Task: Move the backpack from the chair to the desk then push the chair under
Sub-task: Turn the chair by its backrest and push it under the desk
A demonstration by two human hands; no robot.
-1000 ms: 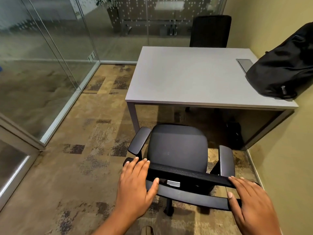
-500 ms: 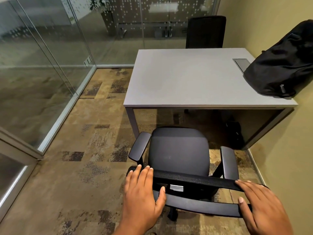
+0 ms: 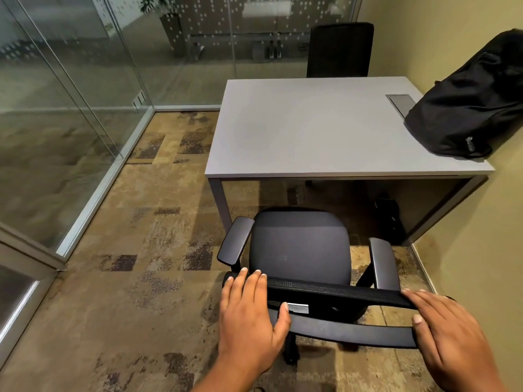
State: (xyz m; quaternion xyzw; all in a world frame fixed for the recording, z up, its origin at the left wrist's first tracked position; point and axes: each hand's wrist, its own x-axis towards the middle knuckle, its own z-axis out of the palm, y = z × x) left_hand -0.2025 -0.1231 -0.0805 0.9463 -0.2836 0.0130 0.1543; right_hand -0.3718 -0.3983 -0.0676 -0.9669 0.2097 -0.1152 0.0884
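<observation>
A black backpack (image 3: 469,106) lies on the right side of the grey desk (image 3: 311,131), leaning against the wall. The black office chair (image 3: 300,247) stands on the carpet just in front of the desk, its seat facing the desk's near edge. My left hand (image 3: 250,315) grips the left end of the chair's backrest top, fingers over it and thumb behind. At the right end of the same backrest, my right hand (image 3: 450,338) holds on in the same way.
A second black chair (image 3: 339,49) stands beyond the desk. Glass walls (image 3: 70,108) run along the left and back, a yellow wall (image 3: 481,264) on the right. A grey cable hatch (image 3: 400,101) is set in the desktop. A dark object (image 3: 387,213) sits under the desk.
The view has drifted slightly and the chair with my hands on it has edged a little toward the desk. Both hands keep their hold on the backrest.
</observation>
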